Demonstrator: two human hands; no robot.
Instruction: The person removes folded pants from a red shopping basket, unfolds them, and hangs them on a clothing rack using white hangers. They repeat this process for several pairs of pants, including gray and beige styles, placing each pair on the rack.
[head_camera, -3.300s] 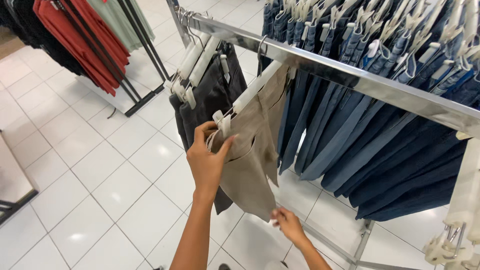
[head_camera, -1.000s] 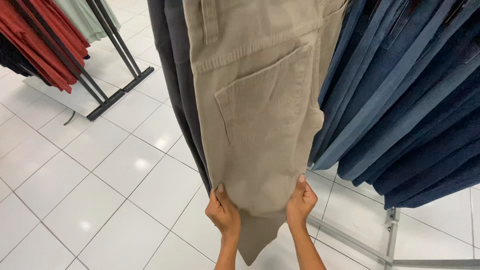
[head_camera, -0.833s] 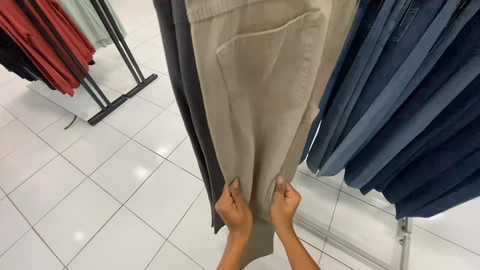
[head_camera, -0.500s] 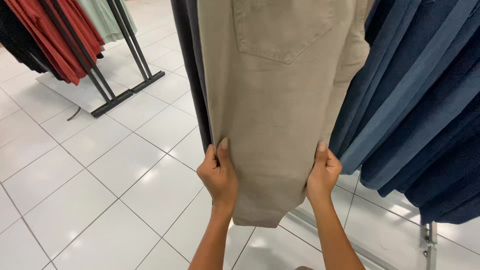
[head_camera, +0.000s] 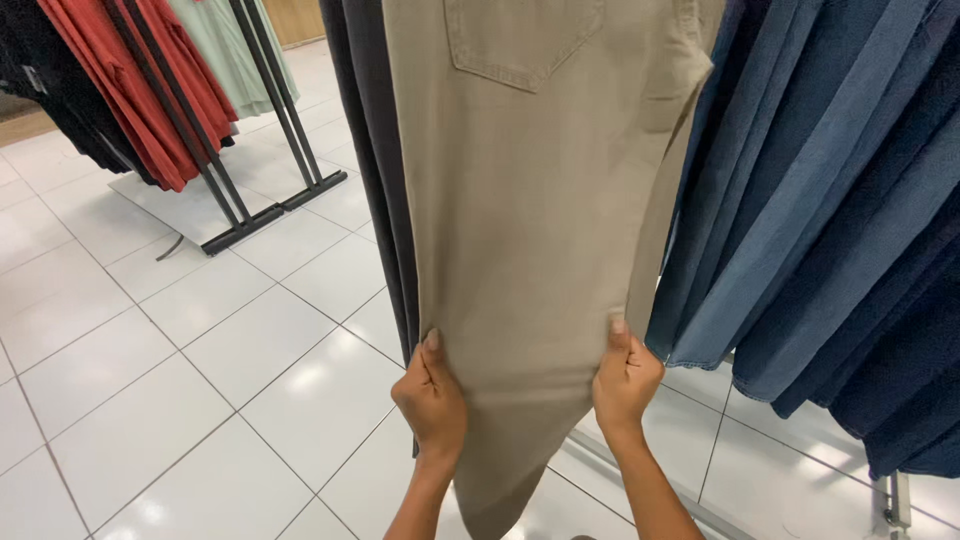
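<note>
While the beige trousers (head_camera: 530, 230) hang between dark grey trousers (head_camera: 375, 150) and blue jeans (head_camera: 820, 200), left hand (head_camera: 432, 395) pinches their left edge, right hand (head_camera: 625, 375) the right edge, fingers closed on fabric. Versus half a second ago: hands sit wider apart, fabric stretched flat, back pocket higher in view.
</note>
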